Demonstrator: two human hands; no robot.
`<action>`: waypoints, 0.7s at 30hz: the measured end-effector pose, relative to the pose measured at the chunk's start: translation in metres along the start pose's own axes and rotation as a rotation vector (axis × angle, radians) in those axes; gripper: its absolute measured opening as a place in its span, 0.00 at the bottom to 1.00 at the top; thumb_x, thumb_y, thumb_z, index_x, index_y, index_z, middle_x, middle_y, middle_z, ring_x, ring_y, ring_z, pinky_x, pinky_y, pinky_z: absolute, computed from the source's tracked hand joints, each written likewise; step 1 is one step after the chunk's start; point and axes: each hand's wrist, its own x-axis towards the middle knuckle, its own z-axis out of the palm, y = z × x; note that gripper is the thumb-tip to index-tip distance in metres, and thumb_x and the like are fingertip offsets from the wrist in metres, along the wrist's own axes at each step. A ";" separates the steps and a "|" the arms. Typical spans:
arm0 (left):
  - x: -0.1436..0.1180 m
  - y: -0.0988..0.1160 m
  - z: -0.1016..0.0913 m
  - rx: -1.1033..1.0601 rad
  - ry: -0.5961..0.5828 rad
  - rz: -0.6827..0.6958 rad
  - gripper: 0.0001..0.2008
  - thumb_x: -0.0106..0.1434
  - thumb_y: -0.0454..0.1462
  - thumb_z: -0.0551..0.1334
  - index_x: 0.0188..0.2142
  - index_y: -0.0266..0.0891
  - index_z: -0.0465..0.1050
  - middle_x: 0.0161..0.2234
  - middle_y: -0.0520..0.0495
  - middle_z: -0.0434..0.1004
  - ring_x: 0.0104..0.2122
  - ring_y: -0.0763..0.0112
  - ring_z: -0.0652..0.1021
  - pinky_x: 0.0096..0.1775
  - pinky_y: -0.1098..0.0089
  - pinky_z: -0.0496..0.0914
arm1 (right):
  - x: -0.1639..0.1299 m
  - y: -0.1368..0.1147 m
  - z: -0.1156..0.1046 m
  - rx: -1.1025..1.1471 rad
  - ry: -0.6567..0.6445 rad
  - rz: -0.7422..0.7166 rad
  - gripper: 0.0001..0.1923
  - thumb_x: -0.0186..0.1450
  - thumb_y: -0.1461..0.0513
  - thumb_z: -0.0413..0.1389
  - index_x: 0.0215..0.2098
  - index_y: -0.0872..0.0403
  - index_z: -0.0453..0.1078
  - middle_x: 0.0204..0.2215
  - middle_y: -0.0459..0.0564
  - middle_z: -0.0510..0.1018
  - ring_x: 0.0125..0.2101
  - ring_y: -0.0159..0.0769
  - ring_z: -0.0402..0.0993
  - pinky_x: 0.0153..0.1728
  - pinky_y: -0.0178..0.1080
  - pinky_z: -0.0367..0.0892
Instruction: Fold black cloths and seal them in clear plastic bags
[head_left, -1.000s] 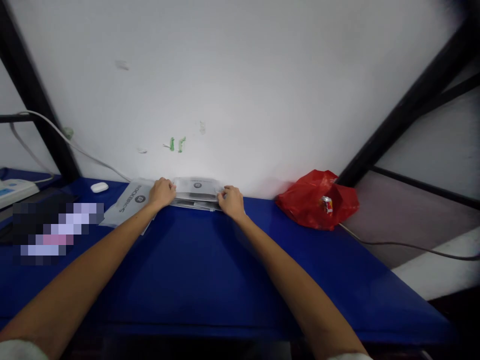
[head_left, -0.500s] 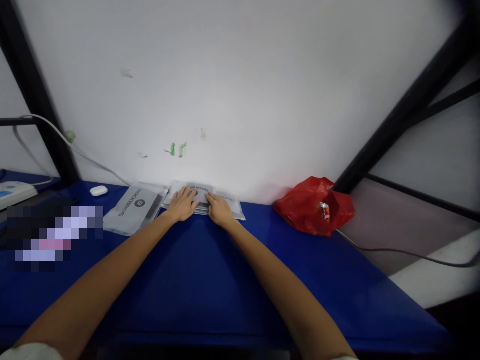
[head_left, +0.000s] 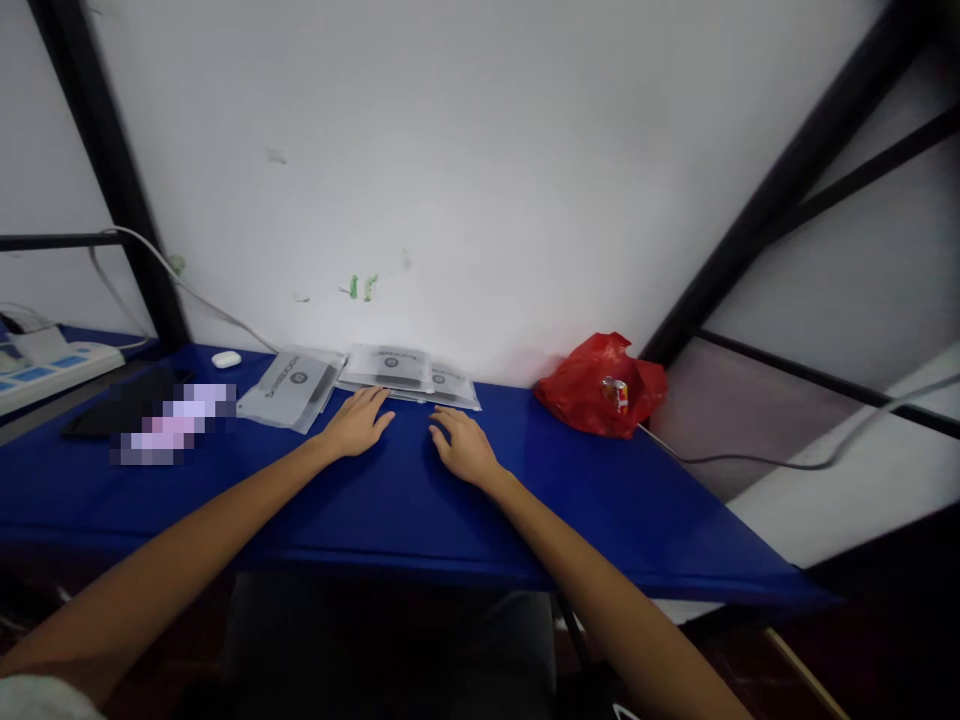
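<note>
Several translucent zip bags printed ROCKBROS lie flat against the wall at the back of the blue table. The left plastic bag [head_left: 289,388] rests at a slant, the middle plastic bag [head_left: 390,368] lies on top of others, and the right plastic bag [head_left: 456,386] is partly covered by it. My left hand [head_left: 358,422] is open, fingers stretched toward the front edge of the middle bags; whether the fingertips touch them I cannot tell. Just in front of the right bag, my right hand [head_left: 463,443] is open over the table, holding nothing.
A red plastic bag [head_left: 604,388] sits at the back right of the blue table [head_left: 375,510]. Toward the left are a white earbud case [head_left: 226,359], a dark flat object [head_left: 112,405] beside a blurred-out patch, and a white power strip [head_left: 60,375]. Black frame posts [head_left: 124,190] rise at both sides.
Both hands have come off the bags and drawn back toward me, the right one also moving slightly right. The bags are now uncovered. The camera view has shifted.
</note>
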 end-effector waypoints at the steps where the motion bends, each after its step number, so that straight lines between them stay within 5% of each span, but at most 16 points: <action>1: -0.007 0.003 0.000 -0.007 -0.015 0.005 0.24 0.67 0.43 0.46 0.57 0.33 0.60 0.57 0.37 0.63 0.57 0.57 0.63 0.55 0.59 0.58 | -0.008 -0.001 -0.001 0.007 -0.026 0.010 0.17 0.66 0.60 0.46 0.48 0.55 0.71 0.52 0.56 0.72 0.53 0.40 0.66 0.54 0.44 0.60; 6: -0.029 0.013 0.003 -0.029 -0.039 -0.010 0.17 0.65 0.40 0.49 0.47 0.37 0.70 0.47 0.42 0.71 0.48 0.59 0.70 0.50 0.60 0.64 | -0.029 -0.003 0.004 0.053 -0.080 0.049 0.17 0.66 0.60 0.47 0.49 0.56 0.70 0.52 0.56 0.72 0.53 0.40 0.66 0.54 0.44 0.60; 21: -0.031 0.007 0.004 -0.164 0.012 -0.057 0.14 0.63 0.37 0.51 0.42 0.39 0.73 0.44 0.44 0.73 0.46 0.61 0.70 0.51 0.61 0.64 | -0.028 0.000 0.009 0.104 -0.050 0.078 0.15 0.64 0.62 0.49 0.47 0.53 0.70 0.50 0.53 0.73 0.51 0.39 0.67 0.52 0.44 0.61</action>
